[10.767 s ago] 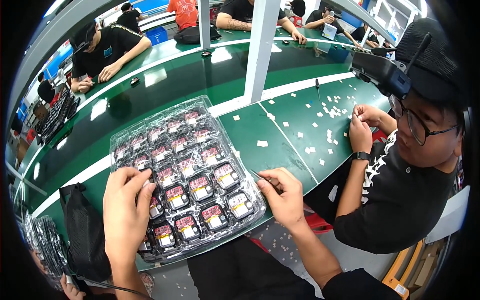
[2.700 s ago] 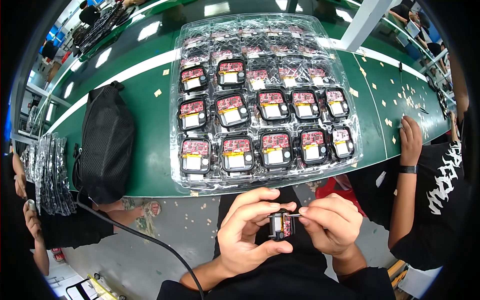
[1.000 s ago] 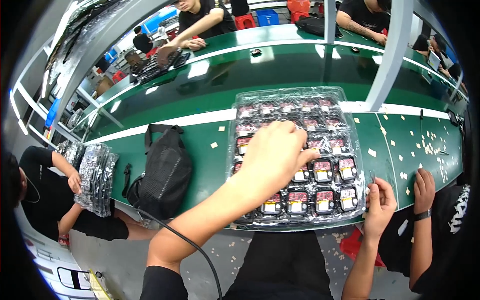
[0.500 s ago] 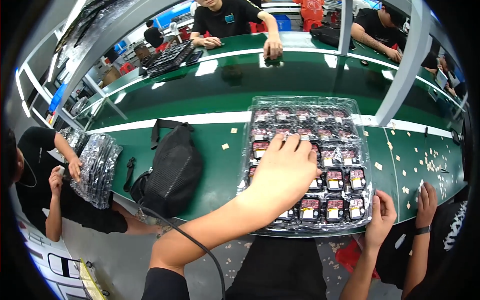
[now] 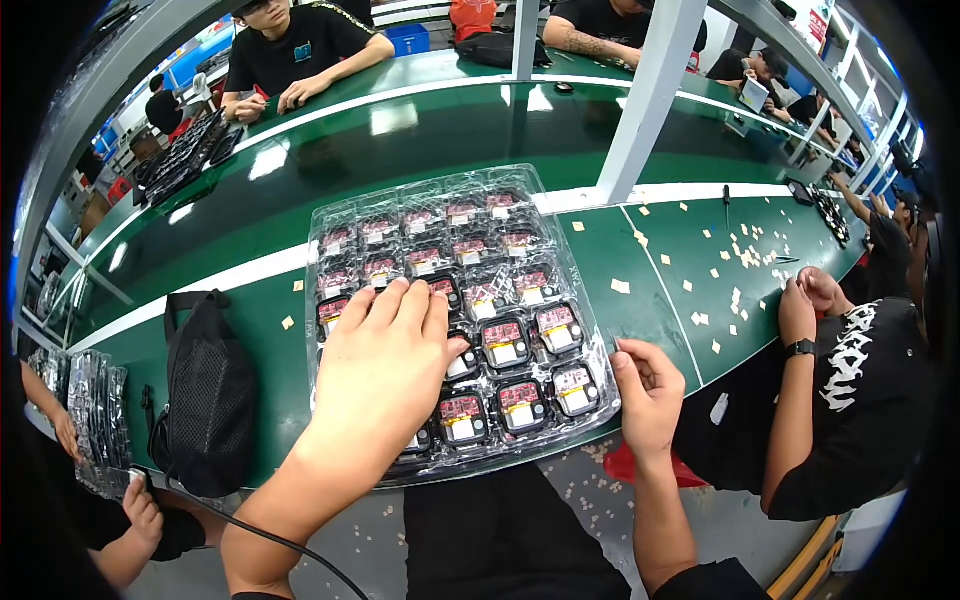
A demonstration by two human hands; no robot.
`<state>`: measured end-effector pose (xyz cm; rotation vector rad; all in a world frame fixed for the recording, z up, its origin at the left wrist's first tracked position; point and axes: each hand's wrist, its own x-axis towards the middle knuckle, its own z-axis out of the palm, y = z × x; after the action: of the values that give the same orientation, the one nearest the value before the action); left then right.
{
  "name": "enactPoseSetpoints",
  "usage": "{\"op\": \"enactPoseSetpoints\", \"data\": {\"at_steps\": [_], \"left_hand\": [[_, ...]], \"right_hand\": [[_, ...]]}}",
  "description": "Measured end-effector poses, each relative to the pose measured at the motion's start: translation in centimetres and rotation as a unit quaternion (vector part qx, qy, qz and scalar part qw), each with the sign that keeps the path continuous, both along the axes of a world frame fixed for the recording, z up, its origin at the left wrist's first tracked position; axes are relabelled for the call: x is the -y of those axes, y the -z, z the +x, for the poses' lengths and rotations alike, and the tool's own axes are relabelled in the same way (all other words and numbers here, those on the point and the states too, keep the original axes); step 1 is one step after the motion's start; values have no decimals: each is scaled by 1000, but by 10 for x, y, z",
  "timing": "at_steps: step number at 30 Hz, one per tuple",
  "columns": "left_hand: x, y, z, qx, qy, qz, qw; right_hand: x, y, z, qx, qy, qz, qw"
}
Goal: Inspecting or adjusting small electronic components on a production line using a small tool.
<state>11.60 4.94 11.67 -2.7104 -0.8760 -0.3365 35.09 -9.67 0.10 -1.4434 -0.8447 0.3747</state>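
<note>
A clear plastic blister tray (image 5: 590,345) lies on the green bench, its pockets holding several small square black devices (image 5: 503,343) with red circuit boards and white-and-yellow parts inside. My left hand (image 5: 385,350) rests palm down over the tray's left middle, fingers stretched out across the devices and thumb beside one of them. What lies under the palm is hidden. Just off the tray's right edge is my right hand (image 5: 650,395), its fingers curled and thumb pressed to the forefinger. A thin dark tip shows at that pinch, too small to name.
A black bag (image 5: 210,390) with a cable beside it lies left of the tray. Small pale squares (image 5: 735,290) are scattered over the bench at right, near a screwdriver (image 5: 727,205). A grey metal post (image 5: 655,95) rises behind the tray. Co-workers sit across and on both sides.
The view has swung right, so the tray and bag appear farther left. My hands keep about the same places on and beside the tray. The right-hand co-worker's two hands are now together.
</note>
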Motion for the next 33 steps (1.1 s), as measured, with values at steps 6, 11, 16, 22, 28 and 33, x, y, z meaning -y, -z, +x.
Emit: {"op": "enactPoseSetpoints", "data": {"at_steps": [6, 11, 16, 22, 28, 33], "left_hand": [[1, 3, 4, -25, -6, 19, 999], [-4, 0, 8, -2, 19, -26, 999], [-1, -8, 4, -15, 6, -27, 1000], [2, -6, 5, 51, -9, -138, 989], [17, -22, 0, 124, -11, -133, 983], [43, -15, 8, 292, 170, -96, 936]], "right_hand": [[-1, 1, 3, -22, 2, 9, 1000], [-1, 4, 8, 8, 11, -3, 1000], [-4, -13, -1, 48, -5, -9, 999], [2, -15, 2, 75, 0, -38, 996], [4, -19, -1, 91, 2, -41, 995], [4, -16, 2, 100, 7, -59, 993]]}}
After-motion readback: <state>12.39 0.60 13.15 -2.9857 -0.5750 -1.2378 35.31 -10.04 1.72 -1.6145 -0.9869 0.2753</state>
